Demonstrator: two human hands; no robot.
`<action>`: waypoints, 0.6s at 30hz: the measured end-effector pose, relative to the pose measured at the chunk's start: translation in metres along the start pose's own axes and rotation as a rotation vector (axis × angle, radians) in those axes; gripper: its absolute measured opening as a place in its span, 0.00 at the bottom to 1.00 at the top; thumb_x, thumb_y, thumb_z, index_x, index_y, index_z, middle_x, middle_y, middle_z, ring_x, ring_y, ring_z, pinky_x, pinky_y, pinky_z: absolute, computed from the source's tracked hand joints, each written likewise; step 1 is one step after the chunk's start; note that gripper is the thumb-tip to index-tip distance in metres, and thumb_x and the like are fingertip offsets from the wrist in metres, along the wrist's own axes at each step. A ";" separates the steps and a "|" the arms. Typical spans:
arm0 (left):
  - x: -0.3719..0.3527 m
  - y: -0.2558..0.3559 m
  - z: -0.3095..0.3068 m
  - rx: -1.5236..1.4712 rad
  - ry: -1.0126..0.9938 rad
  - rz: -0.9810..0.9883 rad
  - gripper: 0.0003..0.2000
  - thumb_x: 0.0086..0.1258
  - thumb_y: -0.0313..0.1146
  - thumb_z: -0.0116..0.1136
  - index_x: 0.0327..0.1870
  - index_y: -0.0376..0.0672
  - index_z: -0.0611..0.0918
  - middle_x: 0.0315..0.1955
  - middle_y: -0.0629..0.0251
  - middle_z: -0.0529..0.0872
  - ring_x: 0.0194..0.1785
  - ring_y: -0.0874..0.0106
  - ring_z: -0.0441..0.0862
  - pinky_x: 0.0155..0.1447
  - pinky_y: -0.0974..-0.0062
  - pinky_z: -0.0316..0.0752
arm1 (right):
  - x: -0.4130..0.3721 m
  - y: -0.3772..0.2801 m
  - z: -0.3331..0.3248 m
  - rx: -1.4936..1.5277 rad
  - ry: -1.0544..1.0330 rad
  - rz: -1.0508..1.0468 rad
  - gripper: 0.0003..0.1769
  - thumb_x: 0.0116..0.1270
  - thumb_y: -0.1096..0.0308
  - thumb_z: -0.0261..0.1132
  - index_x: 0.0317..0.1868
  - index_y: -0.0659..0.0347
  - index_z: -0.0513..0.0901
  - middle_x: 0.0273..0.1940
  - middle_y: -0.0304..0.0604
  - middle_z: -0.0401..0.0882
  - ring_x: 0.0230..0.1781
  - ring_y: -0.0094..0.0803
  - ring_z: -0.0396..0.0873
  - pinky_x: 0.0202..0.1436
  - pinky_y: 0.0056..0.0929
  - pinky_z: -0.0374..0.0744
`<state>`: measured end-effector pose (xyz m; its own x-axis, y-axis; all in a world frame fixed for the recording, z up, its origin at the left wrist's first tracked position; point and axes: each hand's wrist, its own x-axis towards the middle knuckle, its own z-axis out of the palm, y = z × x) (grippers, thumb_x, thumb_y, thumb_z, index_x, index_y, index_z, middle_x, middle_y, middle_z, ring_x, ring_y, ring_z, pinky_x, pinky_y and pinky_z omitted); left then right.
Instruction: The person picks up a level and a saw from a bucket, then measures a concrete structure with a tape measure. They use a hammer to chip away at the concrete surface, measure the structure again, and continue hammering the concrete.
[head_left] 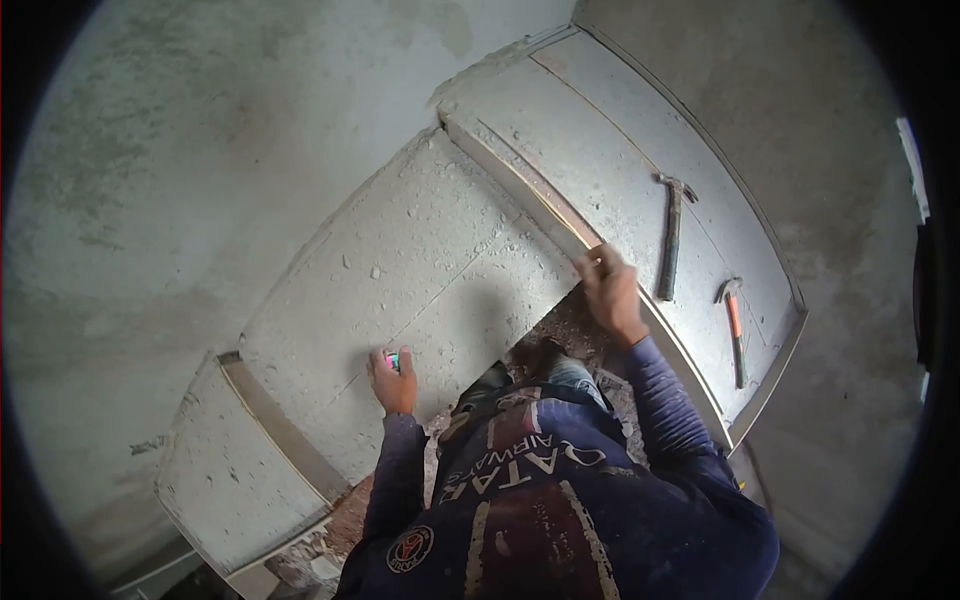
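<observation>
My left hand (393, 383) rests low on the dusty grey slab (400, 250), its fingers closed around a small pink and green object (392, 360). My right hand (610, 290) is at the edge of the raised step (530, 190), fingers bent together near a thin light strip along that edge. What it holds, if anything, is too blurred to make out. On the upper slab, to the right of my right hand, lie a dark-handled hammer (672, 240) and an orange-handled hammer (736, 335).
Bits of plaster debris lie scattered over the slab. Rough grey walls (250, 130) rise behind and at the right (830, 180). A lower slab section (225, 460) is at the left. Rubble (570, 330) lies on the floor by my legs.
</observation>
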<state>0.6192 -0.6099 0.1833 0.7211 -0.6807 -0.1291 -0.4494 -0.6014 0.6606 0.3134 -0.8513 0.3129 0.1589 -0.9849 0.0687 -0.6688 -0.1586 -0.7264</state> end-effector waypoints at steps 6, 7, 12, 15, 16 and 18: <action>0.037 -0.019 -0.011 0.489 -0.007 0.127 0.26 0.69 0.47 0.63 0.60 0.38 0.75 0.63 0.46 0.73 0.69 0.45 0.66 0.71 0.44 0.60 | 0.016 0.113 -0.068 -0.636 0.320 0.185 0.31 0.61 0.62 0.71 0.62 0.66 0.73 0.51 0.62 0.79 0.55 0.60 0.77 0.58 0.50 0.76; 0.035 -0.006 -0.014 0.559 -0.039 0.088 0.27 0.69 0.46 0.63 0.63 0.39 0.74 0.66 0.45 0.70 0.71 0.43 0.64 0.72 0.43 0.58 | 0.016 0.115 -0.068 -0.623 0.341 0.199 0.31 0.61 0.62 0.71 0.62 0.66 0.73 0.51 0.62 0.79 0.55 0.60 0.77 0.58 0.50 0.76; 0.074 0.055 -0.021 0.576 0.020 0.203 0.27 0.68 0.44 0.64 0.65 0.42 0.75 0.69 0.50 0.69 0.76 0.45 0.58 0.77 0.42 0.50 | 0.022 0.158 -0.061 -0.368 0.100 0.343 0.26 0.59 0.63 0.71 0.51 0.71 0.73 0.48 0.69 0.79 0.49 0.67 0.80 0.52 0.58 0.78; 0.139 0.139 -0.041 0.344 0.253 0.699 0.23 0.65 0.36 0.67 0.61 0.43 0.79 0.69 0.49 0.68 0.76 0.44 0.57 0.73 0.40 0.57 | 0.040 0.150 -0.068 0.133 0.112 0.494 0.19 0.61 0.66 0.69 0.43 0.67 0.71 0.33 0.52 0.80 0.27 0.44 0.81 0.30 0.42 0.80; 0.158 0.178 -0.050 0.320 0.339 0.804 0.22 0.64 0.34 0.68 0.59 0.44 0.80 0.69 0.50 0.69 0.76 0.45 0.58 0.74 0.41 0.57 | 0.049 0.112 -0.084 0.677 0.056 0.719 0.17 0.63 0.66 0.69 0.43 0.65 0.71 0.28 0.44 0.77 0.21 0.34 0.78 0.23 0.34 0.78; 0.186 0.259 -0.072 0.304 0.453 0.943 0.21 0.65 0.34 0.68 0.59 0.45 0.80 0.68 0.55 0.69 0.76 0.48 0.58 0.75 0.43 0.58 | 0.057 0.080 -0.083 0.730 0.123 0.666 0.16 0.73 0.59 0.66 0.44 0.61 0.70 0.26 0.34 0.71 0.19 0.20 0.72 0.19 0.23 0.71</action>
<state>0.6744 -0.8623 0.3837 0.1168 -0.7423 0.6598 -0.9905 -0.0383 0.1324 0.2089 -0.9261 0.3155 -0.1903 -0.8643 -0.4656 0.0229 0.4702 -0.8823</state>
